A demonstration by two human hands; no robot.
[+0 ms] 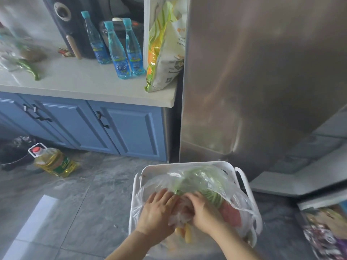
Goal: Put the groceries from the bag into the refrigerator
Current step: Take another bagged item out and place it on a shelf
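The clear grocery bag [199, 186] sits in a white tray [187, 165] before the refrigerator [262, 72]. Left hand [157, 211] and right hand [203, 211] press together, seemingly gripping a pinkish packet [183, 209] inside.

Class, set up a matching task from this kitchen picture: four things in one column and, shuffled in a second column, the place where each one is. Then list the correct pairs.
Things
1. oil jug
2. blue-capped bottles
3. clear plastic bag
4. green pepper

Places
A. in the white bin, under both hands
B. on the grey floor by the blue cabinets
C. at the left end of the countertop
D. standing on the countertop beside the yellow-green packet

Pairs: 1-B, 2-D, 3-A, 4-C

The left hand and right hand both rest on the bag.
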